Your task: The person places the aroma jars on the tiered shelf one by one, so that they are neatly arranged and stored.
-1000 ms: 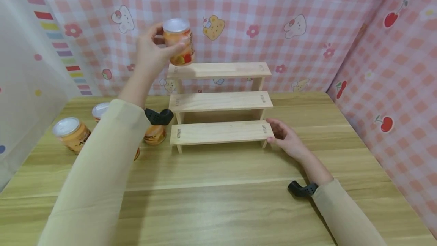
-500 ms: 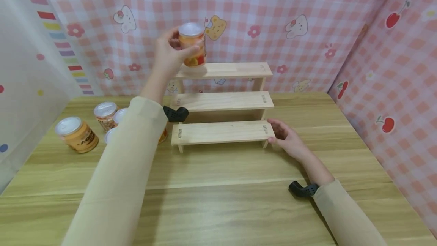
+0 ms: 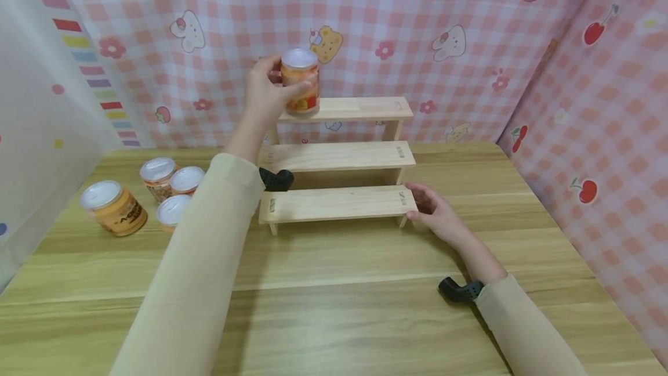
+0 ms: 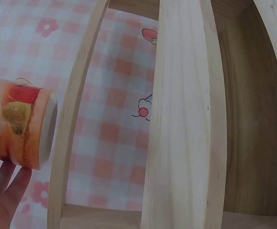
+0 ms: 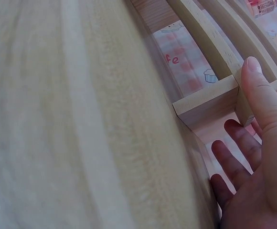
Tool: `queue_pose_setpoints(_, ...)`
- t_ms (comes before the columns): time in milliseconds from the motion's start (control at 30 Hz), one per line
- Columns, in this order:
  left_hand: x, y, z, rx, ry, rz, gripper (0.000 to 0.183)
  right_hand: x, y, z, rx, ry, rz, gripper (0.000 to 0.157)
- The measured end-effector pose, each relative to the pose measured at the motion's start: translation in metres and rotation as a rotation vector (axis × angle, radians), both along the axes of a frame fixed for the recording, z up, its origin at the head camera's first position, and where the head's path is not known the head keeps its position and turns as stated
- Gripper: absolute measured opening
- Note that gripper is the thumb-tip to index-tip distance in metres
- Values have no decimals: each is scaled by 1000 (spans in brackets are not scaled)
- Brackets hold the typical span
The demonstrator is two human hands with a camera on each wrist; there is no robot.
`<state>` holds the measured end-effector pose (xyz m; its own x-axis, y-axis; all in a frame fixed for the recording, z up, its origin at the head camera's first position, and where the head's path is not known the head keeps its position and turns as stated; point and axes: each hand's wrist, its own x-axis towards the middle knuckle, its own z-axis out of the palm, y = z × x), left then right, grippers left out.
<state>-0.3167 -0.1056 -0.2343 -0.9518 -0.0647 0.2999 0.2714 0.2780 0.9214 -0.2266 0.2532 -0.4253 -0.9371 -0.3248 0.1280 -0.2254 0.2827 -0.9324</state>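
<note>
My left hand (image 3: 265, 90) grips an orange can with a silver lid (image 3: 305, 103), upright at the left part of the top step of a three-tiered wooden stand (image 3: 339, 156). Thumb and fingers go round the can's sides. In the left wrist view the base of the can (image 4: 21, 124) is right at the top step's edge (image 4: 76, 100). My right hand (image 3: 437, 216) holds the right end of the bottom step. The thumb (image 5: 260, 90) lies at that step's front edge, and the other fingers are around its end.
Several more orange cans stand on the wooden table (image 3: 334, 312) to the left, among them one at the far left (image 3: 120, 213); my left sleeve (image 3: 193, 266) partly covers that group. A pink checked cloth (image 3: 365, 10) hangs behind the stand, another at the right.
My left hand has carried the can to the right and down, from beside the stand's top left corner to the top step. The right hand stays at the bottom step's end.
</note>
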Motion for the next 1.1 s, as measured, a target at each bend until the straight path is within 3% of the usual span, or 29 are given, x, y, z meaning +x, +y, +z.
queue_pose_setpoints(700, -4, 3, -9, -24, 0, -9, 63, -1, 1, -1, -10, 22, 6, 64)
queue_pose_setpoints(967, 5, -3, -11, 18, -52, -7, 88, -1, 0, -2, 5, 24, 4, 63)
queue_pose_setpoints(1100, 17, -10, -13, 40, -12, -7, 85, 0, 1, -1, 4, 24, 5, 63)
